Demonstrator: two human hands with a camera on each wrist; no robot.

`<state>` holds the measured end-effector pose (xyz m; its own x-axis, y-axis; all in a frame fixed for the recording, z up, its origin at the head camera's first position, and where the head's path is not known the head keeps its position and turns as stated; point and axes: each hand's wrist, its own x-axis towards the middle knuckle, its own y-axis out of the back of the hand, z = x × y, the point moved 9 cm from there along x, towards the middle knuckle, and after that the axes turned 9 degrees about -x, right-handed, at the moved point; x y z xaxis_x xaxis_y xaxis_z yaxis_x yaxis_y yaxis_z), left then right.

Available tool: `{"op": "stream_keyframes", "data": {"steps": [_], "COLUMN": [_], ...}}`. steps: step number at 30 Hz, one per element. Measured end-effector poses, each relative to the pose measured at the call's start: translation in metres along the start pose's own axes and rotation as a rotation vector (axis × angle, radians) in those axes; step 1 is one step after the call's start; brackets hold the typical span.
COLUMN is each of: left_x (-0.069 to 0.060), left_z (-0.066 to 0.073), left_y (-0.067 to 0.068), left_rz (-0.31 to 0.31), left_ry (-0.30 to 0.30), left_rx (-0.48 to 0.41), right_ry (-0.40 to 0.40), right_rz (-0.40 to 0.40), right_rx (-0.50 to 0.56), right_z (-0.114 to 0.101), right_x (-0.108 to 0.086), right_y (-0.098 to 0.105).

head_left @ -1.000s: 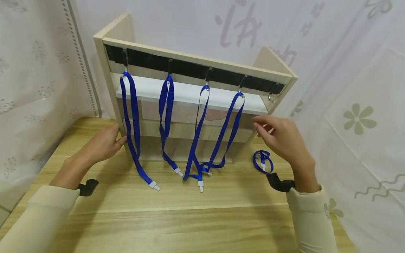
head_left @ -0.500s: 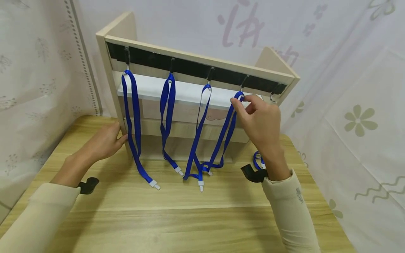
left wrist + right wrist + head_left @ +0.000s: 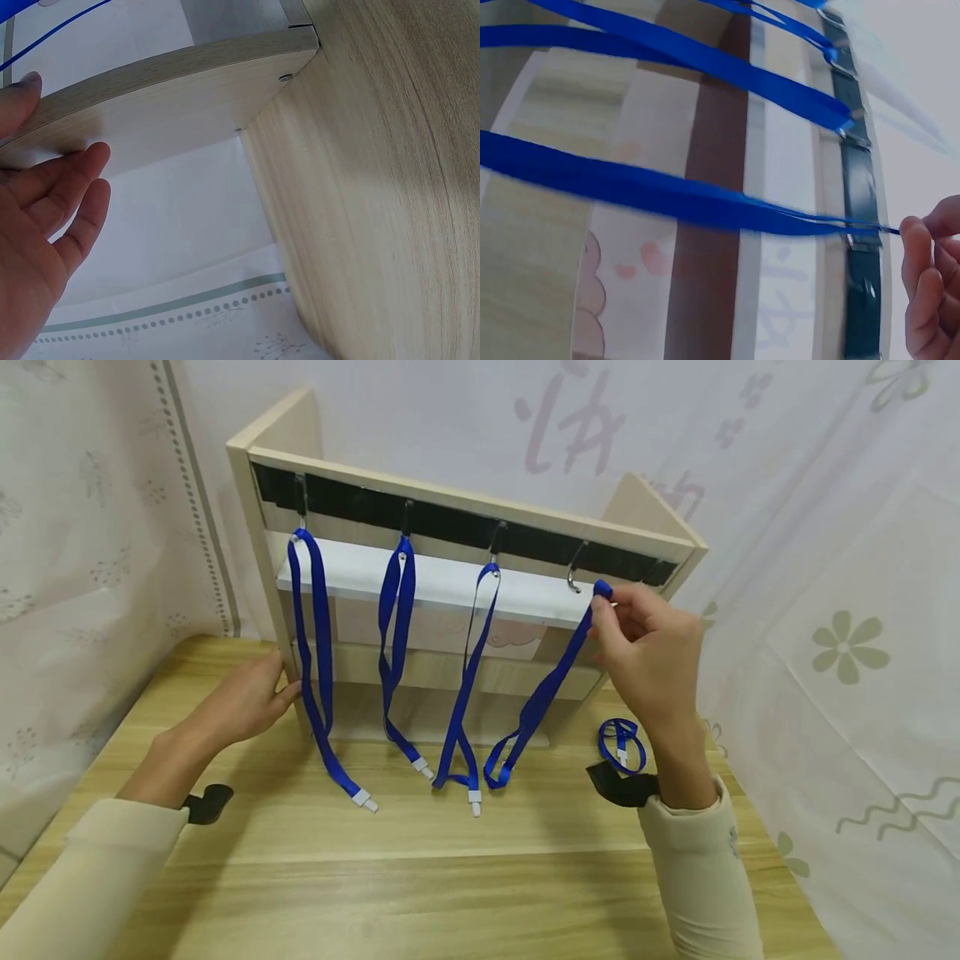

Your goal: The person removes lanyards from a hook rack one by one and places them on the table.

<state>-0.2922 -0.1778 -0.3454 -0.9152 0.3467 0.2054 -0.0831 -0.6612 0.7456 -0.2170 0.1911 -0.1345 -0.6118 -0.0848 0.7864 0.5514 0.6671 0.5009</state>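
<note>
My right hand (image 3: 652, 652) pinches the top loop of a blue lanyard (image 3: 555, 681), just right of a bare metal hook (image 3: 573, 578). The strap slants down left to the table, and the right wrist view shows the same lanyard (image 3: 705, 201) stretched to the fingertips. My left hand (image 3: 243, 697) grips the left side panel of the wooden shelf unit (image 3: 465, 502). In the left wrist view its thumb and fingers lie on opposite faces of the board (image 3: 172, 75). Three other lanyards hang from hooks: one at left (image 3: 321, 635), a second (image 3: 397, 627), a third (image 3: 468, 685).
A coiled blue lanyard (image 3: 621, 745) lies on the wooden table (image 3: 420, 893) right of the shelf. A black strip (image 3: 450, 527) carries the hooks. Patterned white curtains (image 3: 847, 560) surround the table. Several white lanyard clips (image 3: 365, 799) rest at the shelf's foot.
My right hand moved left to the fourth lanyard, took its loop off the hook and drew it to the right. Its lower end shifted on the table. My left hand stayed put.
</note>
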Motion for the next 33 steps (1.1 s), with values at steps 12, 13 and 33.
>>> {"op": "stream_keyframes", "data": {"steps": [12, 13, 33], "left_x": [0.000, 0.000, 0.001], "left_z": [0.000, 0.000, -0.002], "left_y": [0.000, 0.000, -0.002], "left_rz": [0.006, 0.007, -0.009], "left_ry": [-0.004, -0.006, 0.019], "left_rx": [-0.004, -0.004, -0.005], "right_ry": [-0.024, -0.038, 0.023], "right_rz": [-0.033, -0.027, -0.290], "right_rx": [0.176, 0.215, -0.220], "right_z": [0.043, 0.049, 0.106], "right_x": [-0.024, -0.027, -0.065], "right_y": [0.043, 0.047, 0.019]}}
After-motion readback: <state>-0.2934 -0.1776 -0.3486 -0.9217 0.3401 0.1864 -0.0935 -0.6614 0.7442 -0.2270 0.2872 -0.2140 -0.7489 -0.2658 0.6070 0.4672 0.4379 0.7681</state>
